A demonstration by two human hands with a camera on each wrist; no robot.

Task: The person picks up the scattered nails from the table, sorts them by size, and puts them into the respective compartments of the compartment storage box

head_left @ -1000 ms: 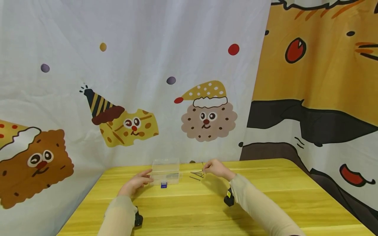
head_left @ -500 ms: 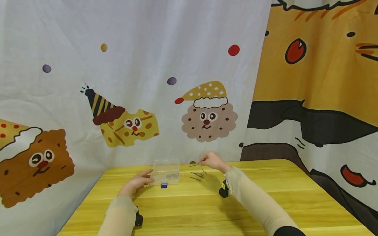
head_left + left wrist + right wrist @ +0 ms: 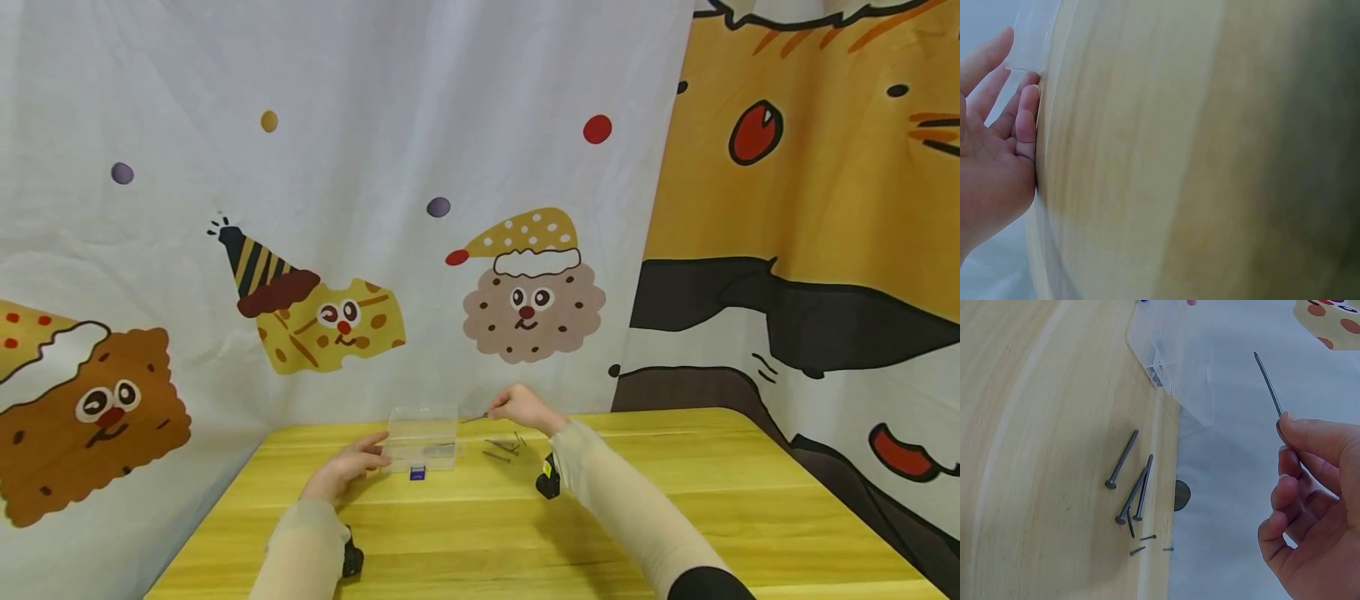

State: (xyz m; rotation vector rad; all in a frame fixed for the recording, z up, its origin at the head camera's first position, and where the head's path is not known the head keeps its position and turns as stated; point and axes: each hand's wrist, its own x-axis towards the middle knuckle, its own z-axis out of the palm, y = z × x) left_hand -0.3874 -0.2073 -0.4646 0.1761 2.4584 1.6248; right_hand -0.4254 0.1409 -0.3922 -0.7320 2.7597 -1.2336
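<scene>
My right hand pinches a long grey nail between thumb and forefinger, above the table and right of the box. A clear plastic box stands at the table's far side with its lid raised and some nails inside. Beside the box's left end, my left hand rests with relaxed fingers; in the left wrist view the fingertips are close to the box, and whether they touch it I cannot tell. Several loose nails, large and small, lie on the table near the box.
The wooden table ends at a printed curtain just behind the box. A blue latch sits on the box's front. A black wrist camera is strapped to the right wrist.
My right hand has lifted a nail from beside the loose ones and carried it leftward toward the box. The left hand has stayed in place.
</scene>
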